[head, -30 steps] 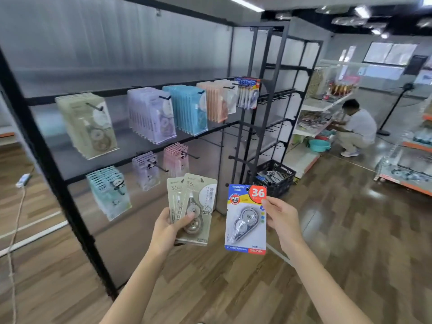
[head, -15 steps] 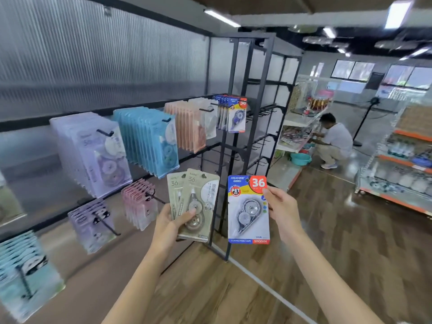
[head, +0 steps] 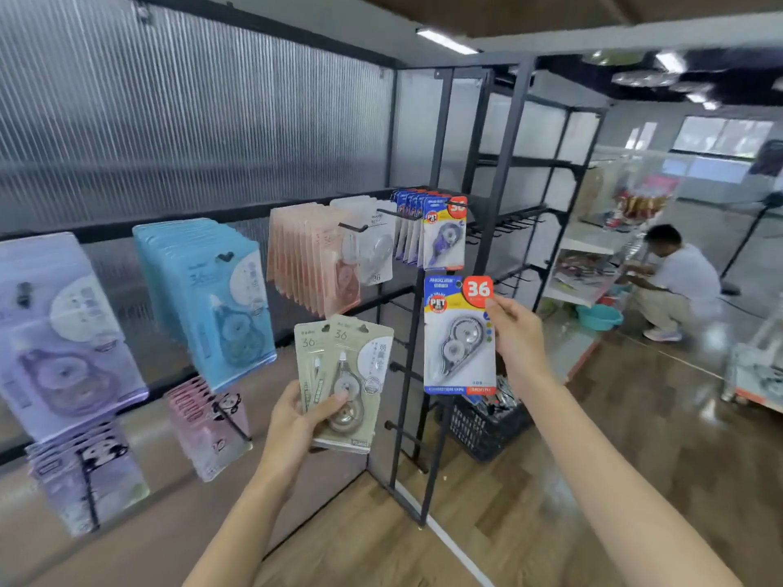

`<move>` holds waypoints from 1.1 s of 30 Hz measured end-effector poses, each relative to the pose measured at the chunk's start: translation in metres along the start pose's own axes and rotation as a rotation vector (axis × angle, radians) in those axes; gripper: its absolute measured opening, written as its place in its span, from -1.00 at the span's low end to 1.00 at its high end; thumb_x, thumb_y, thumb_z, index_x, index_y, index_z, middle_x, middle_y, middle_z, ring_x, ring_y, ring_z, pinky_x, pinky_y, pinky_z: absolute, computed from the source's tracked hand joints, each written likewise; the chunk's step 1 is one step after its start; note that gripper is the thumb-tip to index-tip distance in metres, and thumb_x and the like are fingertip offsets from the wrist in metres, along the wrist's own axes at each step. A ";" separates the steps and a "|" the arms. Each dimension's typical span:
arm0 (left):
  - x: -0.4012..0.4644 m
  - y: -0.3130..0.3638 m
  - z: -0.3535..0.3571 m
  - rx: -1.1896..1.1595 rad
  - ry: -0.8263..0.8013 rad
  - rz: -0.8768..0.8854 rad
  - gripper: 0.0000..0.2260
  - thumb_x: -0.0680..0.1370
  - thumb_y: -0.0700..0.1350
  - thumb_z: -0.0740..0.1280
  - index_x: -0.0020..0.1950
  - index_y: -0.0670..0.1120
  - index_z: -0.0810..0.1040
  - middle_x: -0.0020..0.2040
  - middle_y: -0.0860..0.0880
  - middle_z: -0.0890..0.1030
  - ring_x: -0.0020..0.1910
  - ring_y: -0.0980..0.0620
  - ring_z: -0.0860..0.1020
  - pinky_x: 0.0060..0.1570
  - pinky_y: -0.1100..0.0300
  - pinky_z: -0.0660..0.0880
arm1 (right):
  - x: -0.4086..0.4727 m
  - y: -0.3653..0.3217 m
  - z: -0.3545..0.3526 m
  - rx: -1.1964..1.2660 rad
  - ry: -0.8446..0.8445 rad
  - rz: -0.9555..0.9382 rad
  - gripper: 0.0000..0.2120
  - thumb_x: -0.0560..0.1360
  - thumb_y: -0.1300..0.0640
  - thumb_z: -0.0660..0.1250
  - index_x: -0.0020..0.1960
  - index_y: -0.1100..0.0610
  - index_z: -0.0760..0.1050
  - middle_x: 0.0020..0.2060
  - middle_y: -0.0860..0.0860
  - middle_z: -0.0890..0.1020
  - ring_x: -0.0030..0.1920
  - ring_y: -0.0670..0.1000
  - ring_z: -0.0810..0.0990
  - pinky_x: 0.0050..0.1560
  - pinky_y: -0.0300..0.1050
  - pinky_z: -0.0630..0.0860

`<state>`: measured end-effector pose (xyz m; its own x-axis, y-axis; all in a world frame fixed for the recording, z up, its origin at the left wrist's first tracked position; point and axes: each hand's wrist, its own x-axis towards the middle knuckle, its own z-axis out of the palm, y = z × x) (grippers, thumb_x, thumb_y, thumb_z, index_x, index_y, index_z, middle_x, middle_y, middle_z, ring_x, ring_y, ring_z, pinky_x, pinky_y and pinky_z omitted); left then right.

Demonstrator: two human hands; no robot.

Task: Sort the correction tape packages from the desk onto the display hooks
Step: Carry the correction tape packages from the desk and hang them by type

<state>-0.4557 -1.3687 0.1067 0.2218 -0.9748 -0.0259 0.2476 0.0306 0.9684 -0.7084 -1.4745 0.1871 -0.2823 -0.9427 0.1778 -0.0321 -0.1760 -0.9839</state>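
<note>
My right hand (head: 519, 338) pinches the right edge of a blue, yellow and red correction tape package (head: 459, 336) marked 36, held upright just below the hook of matching blue packages (head: 436, 230). My left hand (head: 296, 425) grips two green correction tape packages (head: 345, 379) by their lower part, thumb across the front. On the black rack (head: 500, 213) hang rows of pink packages (head: 313, 260), light blue packages (head: 207, 298) and purple packages (head: 59, 332).
Lower hooks carry small pink packs (head: 203, 425) and lilac packs (head: 84, 472). A black basket (head: 487, 430) with goods stands on the wooden floor behind the rack post. A person in white (head: 673, 281) squats at a far shelf beside a teal basin (head: 599, 317).
The view has moved right along and closer to the rack. My right hand has lifted the blue package up toward the hook of matching packages. My left hand still holds the green ones.
</note>
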 end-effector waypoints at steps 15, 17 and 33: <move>0.059 -0.021 0.118 -0.056 0.322 0.095 -0.74 0.46 -0.24 0.44 0.14 -0.12 0.56 -0.03 -0.12 0.71 -0.21 0.00 0.67 -0.41 0.31 0.50 | 0.256 -0.026 -0.003 -0.015 -0.154 -0.125 -0.84 0.57 0.21 0.28 0.09 0.23 0.57 -0.13 0.04 0.60 -0.21 -0.06 0.55 -0.24 -0.27 0.48; 0.060 -0.024 0.127 -0.069 0.355 0.103 -0.72 0.46 -0.24 0.45 0.15 -0.13 0.55 0.00 -0.14 0.71 -0.18 -0.02 0.67 -0.40 0.31 0.50 | 0.275 -0.020 0.002 -0.038 -0.171 -0.110 -0.82 0.56 0.19 0.29 0.10 0.22 0.58 -0.10 0.06 0.62 -0.12 0.01 0.60 -0.11 -0.14 0.55; 0.054 -0.028 0.145 -0.043 0.517 0.154 -0.70 0.46 -0.22 0.45 0.18 -0.14 0.55 0.03 -0.15 0.70 -0.10 -0.08 0.67 -0.28 0.19 0.51 | 0.310 0.002 0.035 -0.118 -0.213 -0.118 -0.81 0.50 0.13 0.33 0.03 0.17 0.65 -0.08 0.06 0.69 -0.01 0.10 0.66 0.11 0.09 0.57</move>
<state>-0.5870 -1.4539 0.1142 0.6909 -0.7228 -0.0137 0.2118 0.1842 0.9598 -0.7621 -1.7770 0.2406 -0.0620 -0.9583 0.2790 -0.1677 -0.2655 -0.9494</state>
